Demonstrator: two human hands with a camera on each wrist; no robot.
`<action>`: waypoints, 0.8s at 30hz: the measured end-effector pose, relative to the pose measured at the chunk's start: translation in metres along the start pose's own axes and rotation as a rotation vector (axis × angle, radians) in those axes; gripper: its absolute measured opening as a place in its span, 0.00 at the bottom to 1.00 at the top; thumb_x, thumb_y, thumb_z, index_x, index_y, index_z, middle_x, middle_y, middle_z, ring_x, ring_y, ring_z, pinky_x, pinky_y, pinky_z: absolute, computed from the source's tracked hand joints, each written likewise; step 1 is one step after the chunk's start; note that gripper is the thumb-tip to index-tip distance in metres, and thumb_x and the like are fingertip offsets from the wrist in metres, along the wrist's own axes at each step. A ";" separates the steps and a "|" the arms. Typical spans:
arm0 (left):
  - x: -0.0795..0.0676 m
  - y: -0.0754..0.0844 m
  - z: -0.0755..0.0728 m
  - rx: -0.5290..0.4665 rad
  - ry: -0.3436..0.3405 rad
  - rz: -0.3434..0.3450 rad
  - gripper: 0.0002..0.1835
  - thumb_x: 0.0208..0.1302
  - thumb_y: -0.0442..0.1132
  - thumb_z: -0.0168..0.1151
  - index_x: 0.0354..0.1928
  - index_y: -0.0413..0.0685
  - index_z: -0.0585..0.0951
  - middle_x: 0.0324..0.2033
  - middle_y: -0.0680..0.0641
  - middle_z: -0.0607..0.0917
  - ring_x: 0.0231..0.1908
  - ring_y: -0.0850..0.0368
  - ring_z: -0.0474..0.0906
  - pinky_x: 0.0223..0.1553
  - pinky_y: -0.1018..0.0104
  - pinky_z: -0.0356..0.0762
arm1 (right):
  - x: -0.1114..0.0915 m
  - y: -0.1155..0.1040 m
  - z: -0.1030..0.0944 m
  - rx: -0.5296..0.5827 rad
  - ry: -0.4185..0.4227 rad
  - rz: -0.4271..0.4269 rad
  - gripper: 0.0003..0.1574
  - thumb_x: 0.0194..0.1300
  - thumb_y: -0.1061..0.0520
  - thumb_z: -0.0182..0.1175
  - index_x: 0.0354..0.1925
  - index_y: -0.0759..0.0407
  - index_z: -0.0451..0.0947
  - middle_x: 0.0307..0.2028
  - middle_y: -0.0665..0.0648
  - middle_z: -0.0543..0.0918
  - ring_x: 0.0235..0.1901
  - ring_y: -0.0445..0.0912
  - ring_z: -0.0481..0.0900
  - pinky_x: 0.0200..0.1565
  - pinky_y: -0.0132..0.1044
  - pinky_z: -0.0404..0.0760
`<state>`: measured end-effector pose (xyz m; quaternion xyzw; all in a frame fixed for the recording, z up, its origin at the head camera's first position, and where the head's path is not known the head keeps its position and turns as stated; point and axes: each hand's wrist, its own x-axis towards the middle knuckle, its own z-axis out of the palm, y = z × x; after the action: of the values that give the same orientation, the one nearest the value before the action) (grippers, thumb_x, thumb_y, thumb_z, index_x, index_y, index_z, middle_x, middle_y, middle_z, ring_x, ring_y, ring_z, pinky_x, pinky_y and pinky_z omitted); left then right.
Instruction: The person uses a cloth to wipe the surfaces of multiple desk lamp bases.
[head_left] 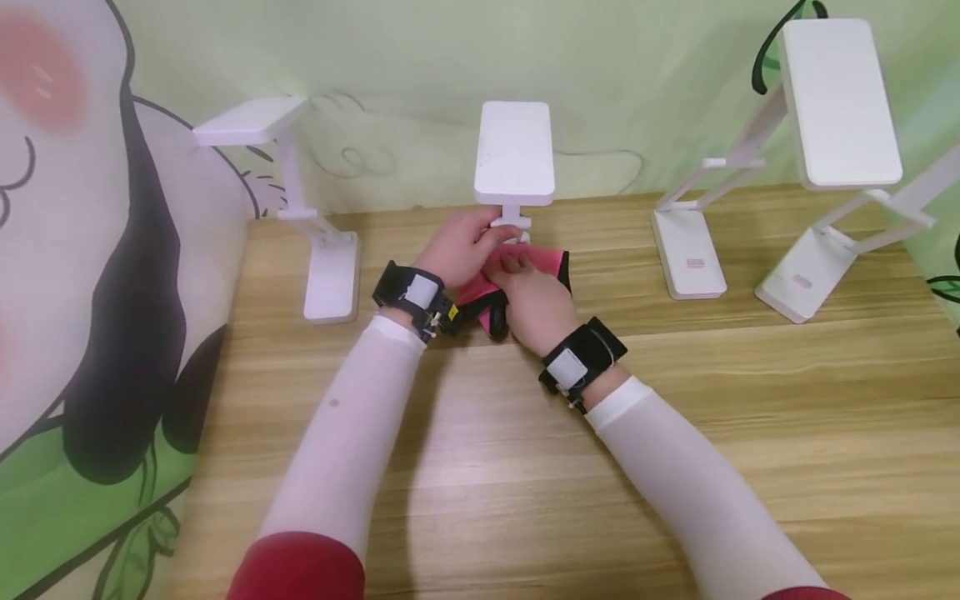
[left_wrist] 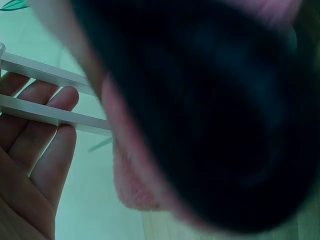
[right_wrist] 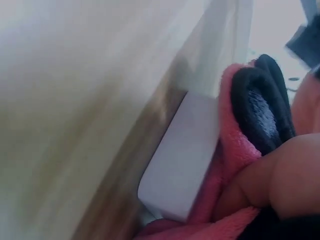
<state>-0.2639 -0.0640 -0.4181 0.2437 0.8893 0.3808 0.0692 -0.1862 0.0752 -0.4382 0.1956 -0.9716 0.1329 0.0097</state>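
A white folding desk lamp (head_left: 514,152) stands at the back of the wooden table, its flat head raised. My left hand (head_left: 454,250) holds the lamp's folding arm just below the head; in the left wrist view, fingers (left_wrist: 52,155) curl around its two thin bars (left_wrist: 50,111). A fluffy pink cloth (head_left: 551,260) with black edging lies over the lamp's foot. With bent fingers, my right hand (head_left: 538,308) grips this cloth against the foot. The right wrist view shows the white lamp base (right_wrist: 175,155) beside the folded cloth (right_wrist: 231,125). Most of the base is hidden in the head view.
Another white lamp (head_left: 332,279) stands to the left. Two more, a nearer lamp (head_left: 840,104) and a lamp beside it (head_left: 688,250), stand on the right. Behind the table (head_left: 510,467) rises a pale green wall (head_left: 420,58) with a cartoon print.
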 end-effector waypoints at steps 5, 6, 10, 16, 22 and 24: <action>0.001 0.001 0.001 -0.022 -0.006 -0.013 0.17 0.66 0.55 0.49 0.46 0.55 0.79 0.32 0.46 0.80 0.26 0.53 0.69 0.29 0.64 0.66 | 0.005 0.002 0.001 -0.011 0.001 0.015 0.35 0.61 0.65 0.49 0.66 0.46 0.65 0.64 0.61 0.71 0.63 0.59 0.68 0.39 0.56 0.82; 0.001 0.001 0.001 -0.027 -0.009 -0.017 0.17 0.66 0.55 0.49 0.46 0.55 0.79 0.32 0.45 0.80 0.27 0.53 0.69 0.30 0.64 0.66 | 0.003 0.002 0.001 -0.008 -0.001 0.015 0.35 0.61 0.65 0.50 0.66 0.46 0.64 0.64 0.61 0.70 0.63 0.59 0.67 0.41 0.56 0.82; 0.001 0.001 0.002 -0.033 -0.015 -0.024 0.18 0.65 0.57 0.49 0.46 0.56 0.78 0.31 0.45 0.79 0.26 0.53 0.68 0.30 0.64 0.67 | -0.009 -0.001 0.001 0.000 -0.004 0.018 0.39 0.57 0.66 0.53 0.66 0.46 0.64 0.65 0.62 0.69 0.64 0.59 0.65 0.44 0.56 0.81; 0.001 0.000 0.002 -0.030 -0.018 -0.013 0.22 0.63 0.60 0.47 0.42 0.51 0.77 0.24 0.47 0.69 0.27 0.54 0.67 0.32 0.65 0.66 | -0.037 -0.014 -0.004 -0.018 -0.043 -0.005 0.39 0.52 0.66 0.59 0.64 0.49 0.68 0.64 0.64 0.70 0.63 0.59 0.67 0.44 0.54 0.82; 0.002 0.001 0.000 -0.013 -0.013 0.011 0.25 0.63 0.62 0.46 0.40 0.47 0.76 0.20 0.50 0.63 0.25 0.55 0.64 0.30 0.65 0.64 | -0.049 -0.018 -0.009 -0.004 -0.093 -0.011 0.38 0.53 0.65 0.59 0.63 0.49 0.69 0.64 0.64 0.69 0.64 0.59 0.66 0.48 0.54 0.80; 0.001 0.001 0.000 -0.017 -0.014 0.014 0.25 0.63 0.62 0.46 0.40 0.47 0.76 0.20 0.49 0.63 0.25 0.55 0.64 0.30 0.65 0.64 | -0.044 -0.016 -0.008 0.003 -0.077 -0.018 0.38 0.53 0.65 0.59 0.63 0.48 0.69 0.64 0.63 0.70 0.64 0.59 0.66 0.47 0.54 0.80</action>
<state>-0.2647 -0.0625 -0.4174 0.2519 0.8838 0.3871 0.0746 -0.1396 0.0801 -0.4300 0.2092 -0.9693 0.1264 -0.0269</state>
